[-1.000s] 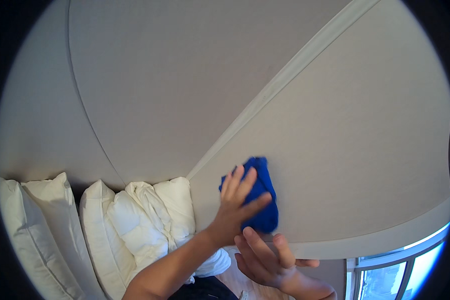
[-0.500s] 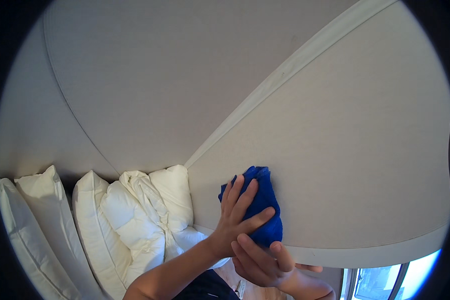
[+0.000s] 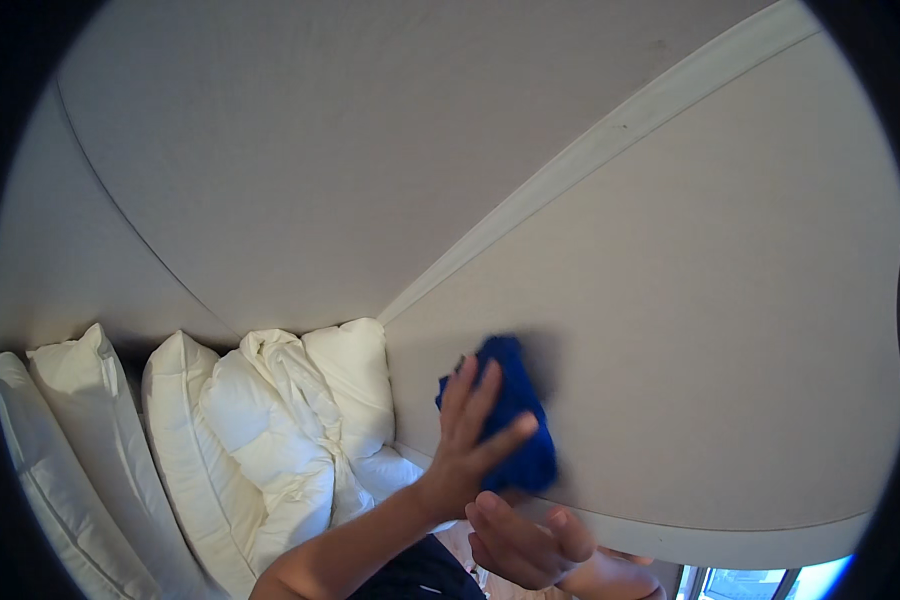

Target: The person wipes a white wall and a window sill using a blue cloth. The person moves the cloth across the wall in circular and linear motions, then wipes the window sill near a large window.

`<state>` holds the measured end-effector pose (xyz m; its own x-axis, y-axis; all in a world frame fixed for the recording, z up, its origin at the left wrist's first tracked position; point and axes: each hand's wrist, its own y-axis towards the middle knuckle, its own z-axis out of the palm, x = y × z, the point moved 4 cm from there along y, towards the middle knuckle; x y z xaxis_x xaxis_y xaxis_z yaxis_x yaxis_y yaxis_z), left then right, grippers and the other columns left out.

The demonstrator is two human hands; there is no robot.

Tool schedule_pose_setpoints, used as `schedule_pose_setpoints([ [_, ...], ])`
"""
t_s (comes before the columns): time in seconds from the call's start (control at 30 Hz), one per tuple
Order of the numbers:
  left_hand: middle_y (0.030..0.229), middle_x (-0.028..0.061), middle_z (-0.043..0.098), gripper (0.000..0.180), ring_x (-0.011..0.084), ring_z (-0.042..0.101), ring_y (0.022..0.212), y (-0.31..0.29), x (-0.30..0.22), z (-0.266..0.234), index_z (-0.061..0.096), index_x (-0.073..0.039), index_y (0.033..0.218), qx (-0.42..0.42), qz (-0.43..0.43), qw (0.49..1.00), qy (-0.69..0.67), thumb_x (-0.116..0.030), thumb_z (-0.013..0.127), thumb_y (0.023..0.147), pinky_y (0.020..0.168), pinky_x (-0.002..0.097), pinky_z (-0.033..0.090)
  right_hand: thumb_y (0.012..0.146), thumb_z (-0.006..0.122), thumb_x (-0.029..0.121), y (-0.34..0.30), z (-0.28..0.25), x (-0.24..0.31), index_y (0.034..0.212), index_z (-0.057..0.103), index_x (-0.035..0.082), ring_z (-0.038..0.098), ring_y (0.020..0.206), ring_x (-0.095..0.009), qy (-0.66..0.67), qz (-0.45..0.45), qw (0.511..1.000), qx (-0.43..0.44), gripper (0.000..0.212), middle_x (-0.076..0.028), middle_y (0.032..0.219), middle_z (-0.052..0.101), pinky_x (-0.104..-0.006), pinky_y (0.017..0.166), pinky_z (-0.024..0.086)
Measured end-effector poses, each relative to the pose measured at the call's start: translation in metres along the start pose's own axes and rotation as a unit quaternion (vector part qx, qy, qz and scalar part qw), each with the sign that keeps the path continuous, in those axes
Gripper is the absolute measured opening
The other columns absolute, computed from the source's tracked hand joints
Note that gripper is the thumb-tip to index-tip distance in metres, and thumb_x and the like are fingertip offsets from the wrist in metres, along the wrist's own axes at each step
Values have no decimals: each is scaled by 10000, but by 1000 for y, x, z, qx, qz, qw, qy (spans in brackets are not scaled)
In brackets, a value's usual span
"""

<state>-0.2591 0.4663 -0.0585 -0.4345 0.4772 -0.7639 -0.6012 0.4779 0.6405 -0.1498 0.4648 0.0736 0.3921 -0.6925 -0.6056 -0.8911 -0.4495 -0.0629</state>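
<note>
My left hand (image 3: 462,440) is on a blue cloth (image 3: 518,440), palm toward it and fingers spread over its near side. The cloth is bunched, and a dark shadow falls beside it on the pale beige fabric panel (image 3: 690,330). Whether all of the cloth touches the panel I cannot tell. Just below the cloth, my right hand (image 3: 525,540) is loosely curled with its fingers apart. Nothing shows in it.
Several white pillows (image 3: 185,430) and a bundled white quilt (image 3: 295,420) are piled at the left. A pale trim strip (image 3: 570,170) runs diagonally between two fabric panels. A window (image 3: 745,582) shows at the lower right, beneath the panel's white edge (image 3: 710,545).
The cloth and my left hand have shifted slightly left along the panel, and the cloth's shadow is wider. My right hand is a little lower. The whole view has tilted slightly.
</note>
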Motion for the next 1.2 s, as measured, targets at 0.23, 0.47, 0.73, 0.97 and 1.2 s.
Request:
schedule_pose_setpoints([
  [0.23, 1616, 246, 201, 735, 492, 165, 1481, 17, 45, -12, 399, -271, 1522, -18, 23, 999, 28, -517, 651, 876, 1151, 626, 158, 958, 519, 305, -7, 12, 14, 1122, 668, 141, 520, 1315, -193, 21, 30, 999, 2, 275, -86, 1294, 626, -511, 1170, 181],
  [0.47, 1615, 259, 191, 736, 499, 129, 1487, 14, 52, -14, 410, -222, 1514, -53, -81, 995, -12, -459, 665, 866, 1155, 614, 148, 936, 541, 233, -22, 12, 3, 902, 743, 133, 670, 1131, -93, 68, 73, 991, -91, 229, -16, 1077, 754, -457, 1146, 304],
  [0.73, 1621, 238, 197, 751, 516, 138, 1481, -35, 41, 2, 485, -315, 1458, -17, 15, 1000, 1, -517, 729, 777, 1146, 646, 140, 952, 504, 274, -22, 16, 5, 949, 729, 144, 659, 1157, -103, 37, 42, 998, -31, 260, 4, 1098, 748, -509, 1164, 251],
  [0.97, 1631, 250, 147, 765, 479, 105, 1501, -1, 101, -14, 394, -210, 1530, -94, -126, 986, -52, -451, 656, 853, 1171, 609, 104, 953, 495, 281, 23, -5, -31, 976, 708, 187, 637, 1209, -167, -38, -58, 997, 45, 234, 16, 1106, 731, -633, 1134, 202],
  [1.2, 1627, 263, 141, 750, 490, 100, 1497, -25, 39, -1, 404, -229, 1525, -31, -70, 997, 1, -478, 657, 865, 1167, 606, 118, 939, 507, 253, 13, 3, -18, 938, 717, 166, 641, 1204, -207, 159, -37, 987, 0, 227, -14, 1106, 727, -665, 1101, 255],
])
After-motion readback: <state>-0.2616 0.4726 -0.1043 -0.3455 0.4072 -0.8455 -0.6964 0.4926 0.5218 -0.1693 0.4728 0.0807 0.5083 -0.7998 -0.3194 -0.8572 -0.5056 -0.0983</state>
